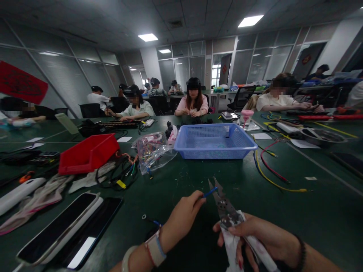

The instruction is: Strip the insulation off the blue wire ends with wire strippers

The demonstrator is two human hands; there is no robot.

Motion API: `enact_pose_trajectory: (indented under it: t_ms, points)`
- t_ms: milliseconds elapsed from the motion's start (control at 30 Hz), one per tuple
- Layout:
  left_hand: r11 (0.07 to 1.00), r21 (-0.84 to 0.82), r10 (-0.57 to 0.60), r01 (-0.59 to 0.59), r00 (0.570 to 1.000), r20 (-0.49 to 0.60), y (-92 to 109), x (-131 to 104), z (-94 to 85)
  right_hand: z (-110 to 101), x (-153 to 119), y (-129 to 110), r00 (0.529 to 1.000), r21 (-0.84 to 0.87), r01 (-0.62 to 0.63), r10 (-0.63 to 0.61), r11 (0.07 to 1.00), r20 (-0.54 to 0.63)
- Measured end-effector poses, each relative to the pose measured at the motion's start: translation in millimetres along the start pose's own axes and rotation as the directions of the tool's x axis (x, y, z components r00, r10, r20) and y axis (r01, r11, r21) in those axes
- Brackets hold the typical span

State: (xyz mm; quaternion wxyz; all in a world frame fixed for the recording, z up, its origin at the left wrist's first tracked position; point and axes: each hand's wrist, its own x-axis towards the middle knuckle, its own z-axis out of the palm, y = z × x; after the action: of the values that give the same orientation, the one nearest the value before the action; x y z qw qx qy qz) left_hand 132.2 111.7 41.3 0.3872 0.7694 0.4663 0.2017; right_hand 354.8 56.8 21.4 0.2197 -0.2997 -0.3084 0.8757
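Observation:
My left hand [184, 212] pinches a blue wire [210, 192] near its end, with the tip pointing right. That tip lies between the jaws of a pair of wire strippers [222, 204], whose jaws stand apart at the top. Wrapped round the white-covered handles, my right hand [255, 235] grips the wire strippers. Below my left wrist a ring terminal [144, 217] shows on a wire; how it runs to the pinched end is hidden behind the arm. Small scraps lie on the green table [181, 177] past the jaws.
A blue plastic basket [214, 153] stands ahead, beside a clear bag of wires [153, 151]. To the left are a red bin [87, 155], gloves [48, 200] and two phones [93, 230]. Yellow and red wires [275, 181] lie right. Several people sit across the table.

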Motion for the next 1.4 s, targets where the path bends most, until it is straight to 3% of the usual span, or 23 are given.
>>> enact_pose_trajectory:
  t_ms: [300, 733, 1400]
  points:
    - [0.998, 0.028, 0.051, -0.050, 0.998, -0.026, -2, 1, -0.8, -2, 0, -2, 0.995, -0.080, 0.047, -0.054, 0.996, -0.087]
    - [0.996, 0.087, -0.011, 0.011, 1.000, 0.003, -14, 6, 4.9, -16, 8, 0, 0.993, -0.162, 0.071, -0.085, 0.984, -0.083]
    - [0.990, 0.138, 0.033, -0.037, 0.999, 0.025, -19, 6, 6.0, -15, 10, -1, 0.992, -0.174, 0.046, -0.065, 0.984, -0.108]
